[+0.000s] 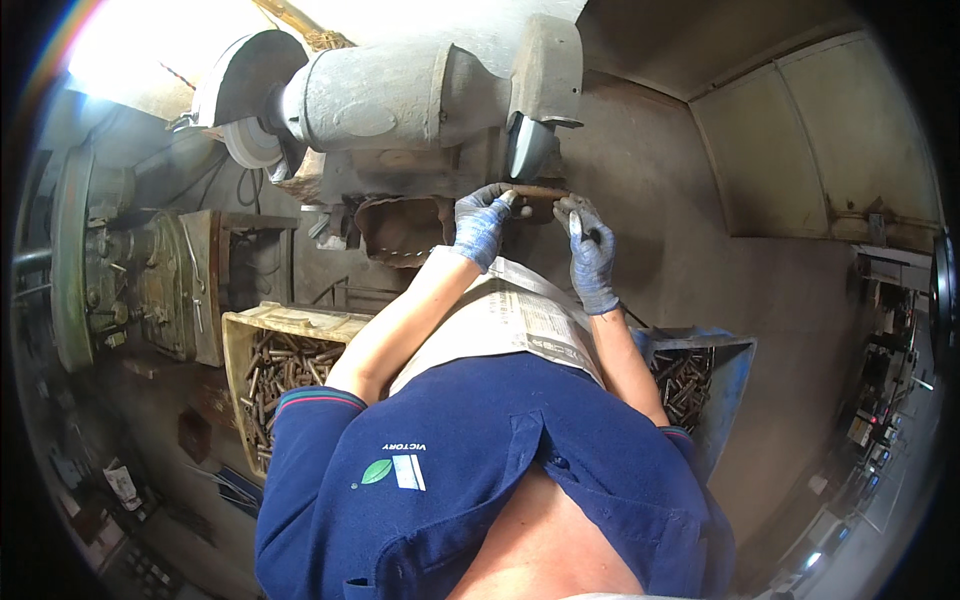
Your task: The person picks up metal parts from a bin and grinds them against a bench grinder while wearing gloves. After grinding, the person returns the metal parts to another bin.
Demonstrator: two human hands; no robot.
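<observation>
Closest in, on the person's side of the grinder, is a dark blue shirt, with a pale apron past it. Two boxes full of small, dark, stick-like bits sit on the near side of the grinder: a pale box out to its left and a blue box out to its right. Farther along, both hands wear blue and grey gloves and are up close to the grinder's right end. The left hand is closed, pinching the left end of a thin brown rod. The right hand pinches the other end with its fingertips, and its other fingers curl loosely. The rod lies sideways just below the wheel at the grinder's right end; I can't tell if they touch. The rod looks like metal, so I think it is hard and stiff and won't bend or break easily. It is thin, so it should be light enough for fingers to hold. It looks round, so it might roll or slip in the gloves. The two ends seem the best places to hold, with a firm pinch, keeping fingertips away from the grinder's wheel.
</observation>
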